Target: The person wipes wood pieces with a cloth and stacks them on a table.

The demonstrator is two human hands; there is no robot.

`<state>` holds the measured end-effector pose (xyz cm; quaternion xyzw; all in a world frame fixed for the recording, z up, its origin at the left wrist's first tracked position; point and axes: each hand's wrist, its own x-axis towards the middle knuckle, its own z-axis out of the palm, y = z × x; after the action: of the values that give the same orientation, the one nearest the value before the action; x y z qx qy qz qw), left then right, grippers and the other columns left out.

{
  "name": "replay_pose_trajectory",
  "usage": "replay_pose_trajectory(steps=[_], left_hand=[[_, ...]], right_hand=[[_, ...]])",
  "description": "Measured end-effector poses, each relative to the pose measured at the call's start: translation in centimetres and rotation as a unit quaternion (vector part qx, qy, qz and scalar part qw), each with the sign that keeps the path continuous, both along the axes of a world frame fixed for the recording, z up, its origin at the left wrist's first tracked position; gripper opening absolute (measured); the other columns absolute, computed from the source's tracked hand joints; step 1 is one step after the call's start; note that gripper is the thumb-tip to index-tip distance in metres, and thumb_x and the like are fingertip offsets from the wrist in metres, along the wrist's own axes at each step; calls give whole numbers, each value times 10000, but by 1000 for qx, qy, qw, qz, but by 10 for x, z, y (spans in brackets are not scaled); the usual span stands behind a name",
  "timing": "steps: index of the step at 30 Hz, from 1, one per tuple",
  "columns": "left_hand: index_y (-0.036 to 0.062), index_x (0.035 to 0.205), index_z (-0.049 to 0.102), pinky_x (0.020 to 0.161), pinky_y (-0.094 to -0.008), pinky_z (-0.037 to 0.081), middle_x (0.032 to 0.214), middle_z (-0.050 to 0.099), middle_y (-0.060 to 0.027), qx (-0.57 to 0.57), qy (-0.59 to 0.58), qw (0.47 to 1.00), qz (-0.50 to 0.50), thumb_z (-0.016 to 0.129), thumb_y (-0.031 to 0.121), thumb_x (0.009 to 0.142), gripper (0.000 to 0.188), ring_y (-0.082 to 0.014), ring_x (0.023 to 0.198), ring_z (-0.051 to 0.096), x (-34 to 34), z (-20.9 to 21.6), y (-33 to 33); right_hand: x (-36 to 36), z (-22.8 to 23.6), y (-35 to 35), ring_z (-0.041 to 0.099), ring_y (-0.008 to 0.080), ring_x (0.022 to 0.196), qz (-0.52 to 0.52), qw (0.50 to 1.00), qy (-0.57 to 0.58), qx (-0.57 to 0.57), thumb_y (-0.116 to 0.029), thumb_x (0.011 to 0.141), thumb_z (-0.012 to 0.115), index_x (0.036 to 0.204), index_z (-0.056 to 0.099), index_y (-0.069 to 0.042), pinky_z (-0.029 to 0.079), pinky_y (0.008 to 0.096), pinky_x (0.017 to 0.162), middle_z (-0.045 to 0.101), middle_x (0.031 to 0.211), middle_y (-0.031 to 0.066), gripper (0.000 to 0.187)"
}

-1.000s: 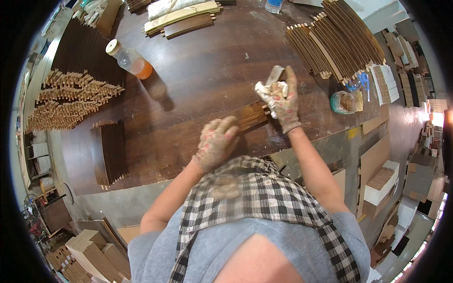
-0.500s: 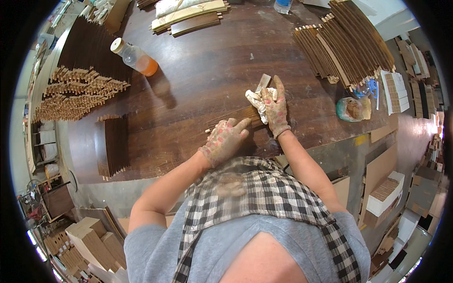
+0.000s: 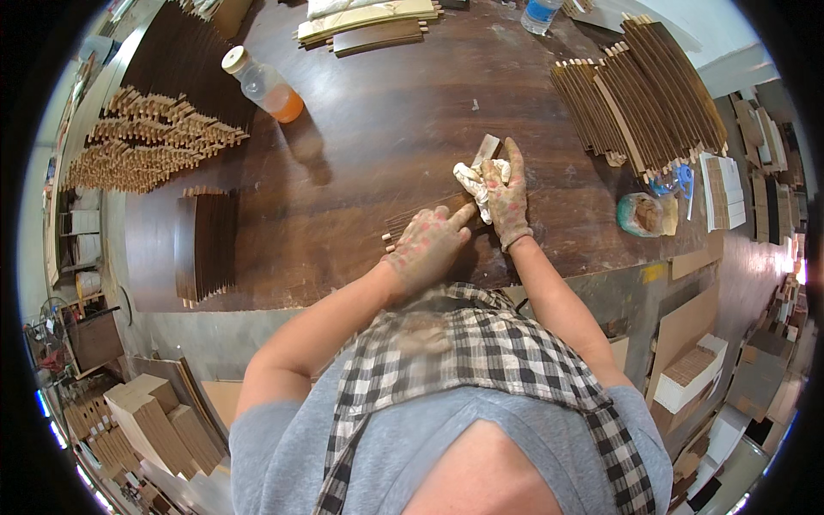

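My left hand (image 3: 429, 245), in a pale glove with red dots, grips a dark wooden slat (image 3: 403, 225) lying on the table in front of me. Light wooden pegs show at the slat's left end. My right hand (image 3: 508, 202), gloved alike, is closed on a crumpled white cloth (image 3: 471, 182) at the slat's right end, index finger pointing away from me. Beyond the cloth sticks out a short flat bar (image 3: 487, 149); whether the hand also grips it I cannot tell. The slat's right end is hidden by cloth and hand.
Stacked pegged slats stand at left (image 3: 163, 129), near left (image 3: 206, 245) and right (image 3: 648, 99) on the brown table (image 3: 369, 112). A bottle of orange liquid (image 3: 273, 94), a water bottle (image 3: 539, 15) and a plastic tub (image 3: 639, 215) stand around. Cardboard (image 3: 154, 421) lies below, left.
The table and everything on it have shifted slightly rightward in view. My left hand has moved right along the slat, nearer the cloth. My right hand keeps its hold on the cloth.
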<state>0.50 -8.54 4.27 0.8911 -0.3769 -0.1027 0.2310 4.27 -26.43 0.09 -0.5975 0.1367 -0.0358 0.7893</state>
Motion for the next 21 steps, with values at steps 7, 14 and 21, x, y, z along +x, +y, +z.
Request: replay_pose_trajectory(steps=[7,14,21], left_hand=[[1,886,703,878,-478,520,1370,566,-144,13,-31,999,-36,605,132,862,166,-337,1001,610,-5,5,10],[8,898,711,845,-469,526,1325,579,-141,-1,-12,1000,-2,624,125,845,155,-329,982,615,-4,-10,5],[23,911,713,824,-469,533,1269,602,-150,-1,18,1000,-4,620,132,859,152,-323,953,627,6,-6,-5]], right_hand=[[0,5,8,676,211,1010,-10,999,-28,-15,-77,1031,546,1559,235,-103,630,333,808,590,1210,166,614],[2,14,-9,670,256,1056,-54,996,-16,71,-64,1034,534,1516,283,-84,636,374,872,545,1261,184,544],[-1,29,3,697,211,982,-17,999,-39,33,-68,1039,518,1471,418,-89,637,325,779,622,1178,141,444]])
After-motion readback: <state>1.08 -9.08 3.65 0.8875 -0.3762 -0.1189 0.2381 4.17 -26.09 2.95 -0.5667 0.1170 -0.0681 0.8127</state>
